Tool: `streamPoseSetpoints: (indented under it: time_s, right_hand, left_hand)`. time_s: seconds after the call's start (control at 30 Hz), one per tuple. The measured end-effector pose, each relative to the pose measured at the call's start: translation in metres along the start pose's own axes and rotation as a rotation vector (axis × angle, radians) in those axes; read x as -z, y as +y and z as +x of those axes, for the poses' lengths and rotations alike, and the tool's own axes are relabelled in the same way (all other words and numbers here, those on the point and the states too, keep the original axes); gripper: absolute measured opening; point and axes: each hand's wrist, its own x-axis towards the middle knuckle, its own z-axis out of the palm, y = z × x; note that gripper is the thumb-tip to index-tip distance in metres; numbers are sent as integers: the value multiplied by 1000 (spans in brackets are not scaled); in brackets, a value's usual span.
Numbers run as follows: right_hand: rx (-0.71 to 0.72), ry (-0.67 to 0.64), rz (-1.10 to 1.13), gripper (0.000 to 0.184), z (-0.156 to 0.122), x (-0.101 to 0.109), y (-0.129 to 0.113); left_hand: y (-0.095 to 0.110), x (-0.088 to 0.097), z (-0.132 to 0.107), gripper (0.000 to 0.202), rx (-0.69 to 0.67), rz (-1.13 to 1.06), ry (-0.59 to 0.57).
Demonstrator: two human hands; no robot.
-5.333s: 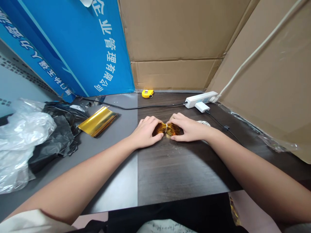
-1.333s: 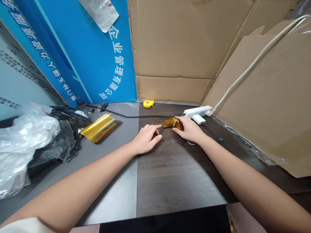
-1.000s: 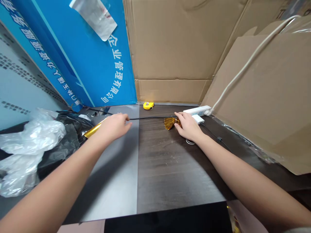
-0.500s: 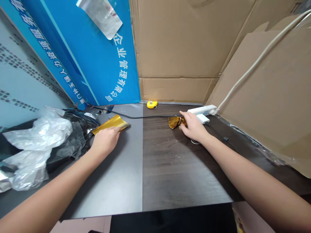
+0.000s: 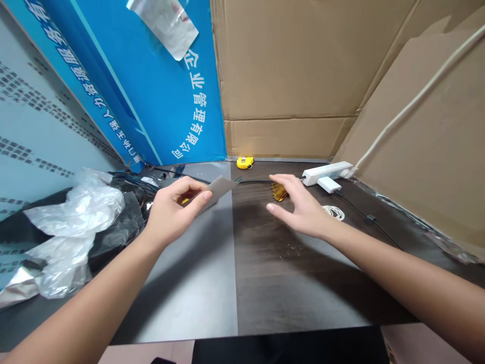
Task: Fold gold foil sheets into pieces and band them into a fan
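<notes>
My left hand (image 5: 178,208) is closed on a flat gold foil bag (image 5: 223,190), pinched between thumb and fingers. Its greyish face is turned toward me, and a bit of gold shows inside my grip. The bag is held tilted above the grey part of the table. My right hand (image 5: 297,205) is open, thumb and fingers apart, with nothing between them. Just behind its fingers lies a bundle of gold twist ties (image 5: 279,192), partly hidden by the hand. A coil of white cord (image 5: 334,213) lies beside the right wrist.
A yellow tape measure (image 5: 245,162) lies at the back. A white power strip (image 5: 326,172) with a plugged-in white adapter (image 5: 329,185) is at the right, with cables trailing. Crumpled clear plastic bags (image 5: 79,207) lie at the left. Cardboard panels (image 5: 288,60) enclose the back.
My left hand has lifted the gold foil bag off the table, moved it right and turned its greyish face toward me. My right hand has come away from the twist ties and spread open.
</notes>
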Motion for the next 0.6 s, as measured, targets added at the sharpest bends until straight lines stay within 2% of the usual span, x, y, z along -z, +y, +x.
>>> streamPoseSetpoints:
  time_s: [0.1,0.17,0.23,0.33,0.43,0.47,0.53,0.57,0.6]
  right_hand:
    - [-212,-134,456,72,7,-13,-28]
    - [-275,-208,742,60,10,-21,-39]
    - [-361,-161,885,49,10,-29,-43]
    - [-465,-107,904,46,4,-37,-37]
    - [-526,-137,829,45,-5,-44,-25]
    - [-541,-133,800,49,-8,-46,-20]
    - [-545,-117,775,70,-12,-48,-13]
    - [-520,-125,789,82,-13,-48,-10]
    - [-464,-148,813,85,-13,-48,-7]
  left_hand:
    - [7,-18,-5,27,117,-357,23]
    - [1,-32,-7,31,217,-541,39]
    - [-10,-45,-10,38,348,-657,-1]
    - [-27,-59,-16,45,487,-692,-62]
    - [-40,-68,-22,47,506,-641,-122]
    - [-42,-70,-23,51,502,-633,-132]
    - [-46,-73,-25,57,489,-639,-131]
    - [-47,-75,-25,56,482,-647,-120]
    - [-47,-76,-25,51,476,-651,-106]
